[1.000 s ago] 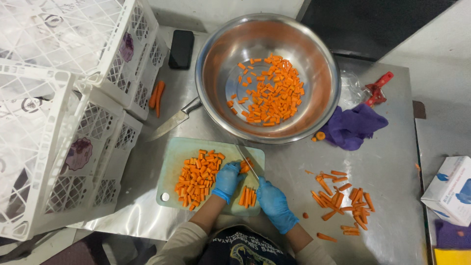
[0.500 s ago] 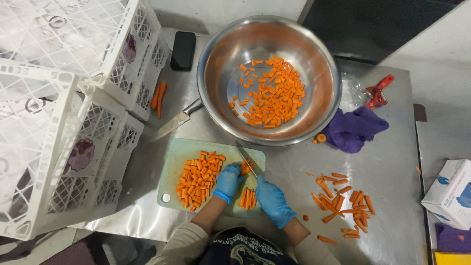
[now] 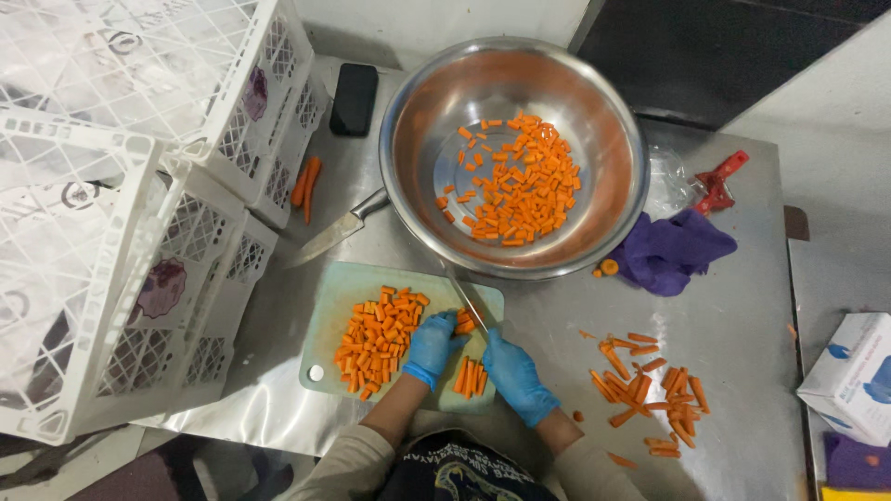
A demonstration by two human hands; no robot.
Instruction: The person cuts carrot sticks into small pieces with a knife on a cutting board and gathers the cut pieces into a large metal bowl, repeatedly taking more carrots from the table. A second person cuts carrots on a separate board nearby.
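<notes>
Head view, knife (image 3: 467, 299) blade angled up-left

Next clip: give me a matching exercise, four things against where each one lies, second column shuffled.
Things:
1. steel bowl
2. spare knife
3. purple cloth
4. phone

Places:
a. between the crates and the bowl, blade toward the cutting board
b. right of the bowl, beside a red tool
c. far edge of the table, left of the bowl
d. beyond the cutting board, holding cut carrot

Pairs: 1-d, 2-a, 3-b, 4-c
</notes>
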